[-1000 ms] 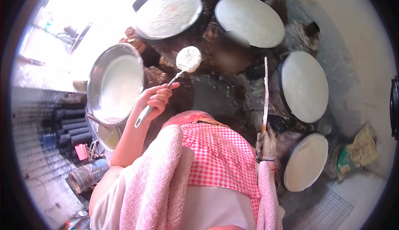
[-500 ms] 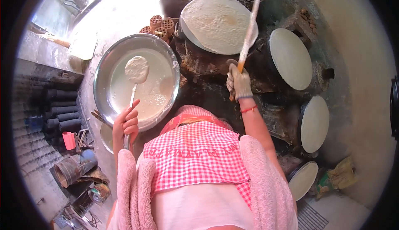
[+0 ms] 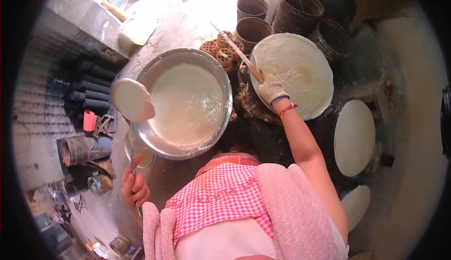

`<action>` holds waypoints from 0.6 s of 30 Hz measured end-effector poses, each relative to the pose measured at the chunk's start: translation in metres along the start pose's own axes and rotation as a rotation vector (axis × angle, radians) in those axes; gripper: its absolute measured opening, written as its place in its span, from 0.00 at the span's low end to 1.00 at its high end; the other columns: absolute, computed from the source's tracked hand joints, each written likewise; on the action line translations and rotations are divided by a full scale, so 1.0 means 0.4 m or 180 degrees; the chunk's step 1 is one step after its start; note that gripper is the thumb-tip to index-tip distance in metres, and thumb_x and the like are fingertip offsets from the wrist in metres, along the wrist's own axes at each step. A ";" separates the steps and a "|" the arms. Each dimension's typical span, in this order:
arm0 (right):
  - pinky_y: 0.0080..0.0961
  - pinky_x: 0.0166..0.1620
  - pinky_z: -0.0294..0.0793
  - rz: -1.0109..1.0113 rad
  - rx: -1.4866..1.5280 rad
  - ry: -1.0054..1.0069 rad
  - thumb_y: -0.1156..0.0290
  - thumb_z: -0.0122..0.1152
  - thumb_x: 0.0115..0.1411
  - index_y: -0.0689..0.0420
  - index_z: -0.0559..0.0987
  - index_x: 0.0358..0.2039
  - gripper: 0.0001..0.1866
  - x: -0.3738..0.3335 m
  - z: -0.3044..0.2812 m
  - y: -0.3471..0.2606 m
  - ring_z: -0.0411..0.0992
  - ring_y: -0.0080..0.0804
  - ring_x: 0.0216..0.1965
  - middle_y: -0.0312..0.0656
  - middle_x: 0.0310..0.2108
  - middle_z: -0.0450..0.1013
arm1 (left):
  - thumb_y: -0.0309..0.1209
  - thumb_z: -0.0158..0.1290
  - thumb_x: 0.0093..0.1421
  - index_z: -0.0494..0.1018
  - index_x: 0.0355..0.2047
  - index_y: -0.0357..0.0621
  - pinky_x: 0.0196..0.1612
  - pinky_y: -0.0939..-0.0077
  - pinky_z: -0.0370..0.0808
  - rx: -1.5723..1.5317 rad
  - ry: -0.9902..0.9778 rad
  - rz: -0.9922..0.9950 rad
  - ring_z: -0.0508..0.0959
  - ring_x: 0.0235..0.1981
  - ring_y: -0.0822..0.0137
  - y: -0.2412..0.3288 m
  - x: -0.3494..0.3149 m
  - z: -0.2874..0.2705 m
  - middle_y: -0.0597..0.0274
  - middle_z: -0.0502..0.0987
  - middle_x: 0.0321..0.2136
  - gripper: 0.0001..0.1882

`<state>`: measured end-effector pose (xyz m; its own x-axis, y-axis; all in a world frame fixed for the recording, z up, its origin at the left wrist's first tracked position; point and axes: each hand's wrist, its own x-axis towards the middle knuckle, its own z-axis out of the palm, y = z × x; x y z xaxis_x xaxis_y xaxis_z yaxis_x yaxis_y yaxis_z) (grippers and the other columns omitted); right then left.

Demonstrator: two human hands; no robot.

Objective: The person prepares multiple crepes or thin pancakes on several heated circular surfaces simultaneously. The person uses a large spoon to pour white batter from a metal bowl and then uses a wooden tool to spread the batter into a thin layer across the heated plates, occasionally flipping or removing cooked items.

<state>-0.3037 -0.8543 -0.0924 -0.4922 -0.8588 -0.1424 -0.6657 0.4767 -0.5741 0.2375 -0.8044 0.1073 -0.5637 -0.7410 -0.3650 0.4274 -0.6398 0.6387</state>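
Note:
My left hand [image 3: 135, 185] grips the handle of a ladle [image 3: 132, 100] heaped with pale batter. The ladle's head hangs over the left rim of a wide metal basin [image 3: 227, 105], which holds more of the runny batter [image 3: 188, 102]. In a knitted work glove, my right hand [image 3: 271, 89] is closed round a wooden stick [image 3: 237, 49], whose far length is coated white and points up and left. Hand and stick overlap the left part of a round griddle covered by a pale sheet of batter [image 3: 298, 76]; whether they touch it I cannot tell.
Perforated clay briquettes [image 3: 224, 57] and dark metal buckets [image 3: 253, 28] stand behind the basin and griddle. More pale rounds [image 3: 355, 137] lie along the right. At the left are stacked black briquettes [image 3: 91, 87], a pink container [image 3: 89, 120] and an overturned bucket [image 3: 77, 151].
The view has swung. The ladle has gone from over the basin's middle to its left rim. My right hand has moved over the griddle's left part, and its stick now leans left.

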 end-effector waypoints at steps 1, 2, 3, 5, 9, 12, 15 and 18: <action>0.40 0.56 0.74 -0.0103 0.0342 -0.0078 0.66 0.58 0.53 0.54 0.76 0.60 0.31 0.005 -0.015 0.012 0.76 0.54 0.52 0.59 0.51 0.77 | 0.31 0.34 0.78 0.46 0.74 0.45 0.09 0.86 0.53 -0.0122 -0.0312 0.0260 0.48 0.09 0.83 -0.015 0.002 -0.010 0.72 0.54 0.19 0.27; 0.40 0.55 0.75 -0.0218 0.0667 -0.0182 0.67 0.57 0.53 0.54 0.75 0.61 0.32 0.011 -0.027 0.020 0.77 0.53 0.52 0.59 0.51 0.77 | 0.33 0.31 0.79 0.42 0.75 0.45 0.12 0.83 0.58 -0.0315 -0.0366 0.0360 0.52 0.11 0.81 -0.039 0.019 0.007 0.70 0.57 0.21 0.28; 0.40 0.55 0.75 -0.0306 0.1000 -0.0271 0.67 0.56 0.53 0.54 0.75 0.62 0.32 0.011 -0.047 0.020 0.77 0.52 0.52 0.60 0.51 0.76 | 0.33 0.30 0.79 0.42 0.75 0.43 0.13 0.83 0.59 -0.0799 -0.0244 0.0259 0.54 0.12 0.80 -0.056 0.044 0.045 0.69 0.57 0.23 0.27; 0.34 0.36 0.78 -0.0011 0.1570 -0.0343 0.65 0.59 0.51 0.55 0.75 0.61 0.33 0.011 -0.120 0.022 0.79 0.39 0.31 0.50 0.35 0.79 | 0.34 0.28 0.79 0.42 0.74 0.41 0.14 0.81 0.62 -0.1771 -0.0048 0.0009 0.57 0.14 0.78 -0.080 0.107 0.106 0.67 0.59 0.25 0.27; 0.26 0.15 0.64 0.1721 0.2459 -0.0572 0.60 0.64 0.52 0.55 0.81 0.50 0.24 0.015 -0.268 0.167 0.66 0.26 0.12 0.35 0.19 0.69 | 0.35 0.26 0.79 0.46 0.72 0.31 0.19 0.79 0.65 -0.3301 0.0045 -0.0886 0.61 0.19 0.75 -0.124 0.206 0.100 0.65 0.59 0.27 0.27; 0.23 0.14 0.61 0.0932 0.3981 0.0120 0.62 0.60 0.58 0.53 0.79 0.35 0.09 -0.028 -0.400 0.238 0.62 0.22 0.11 0.32 0.19 0.70 | 0.36 0.27 0.79 0.47 0.71 0.30 0.20 0.77 0.66 -0.3146 0.0065 -0.0920 0.60 0.19 0.74 -0.186 0.213 0.080 0.66 0.59 0.27 0.27; 0.19 0.18 0.64 0.0274 0.4911 0.0862 0.65 0.58 0.62 0.54 0.80 0.30 0.08 -0.080 -0.527 0.357 0.62 0.19 0.13 0.30 0.18 0.71 | 0.36 0.27 0.79 0.47 0.72 0.33 0.20 0.79 0.64 -0.2619 0.0328 -0.1008 0.60 0.19 0.75 -0.208 0.201 0.101 0.67 0.58 0.26 0.27; 0.15 0.24 0.67 -0.0227 0.5046 0.2088 0.65 0.55 0.64 0.53 0.77 0.22 0.13 -0.156 -0.665 0.403 0.65 0.21 0.17 0.29 0.17 0.69 | 0.36 0.26 0.79 0.44 0.73 0.34 0.20 0.79 0.63 -0.2453 0.0030 -0.1131 0.59 0.20 0.75 -0.216 0.182 0.072 0.68 0.56 0.26 0.28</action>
<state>-0.5296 -0.6740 0.0383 -0.8872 -0.4612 0.0135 0.2686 -0.5402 -0.7975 0.1391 -0.7972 0.0450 -0.7511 -0.4691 -0.4645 0.5901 -0.7926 -0.1538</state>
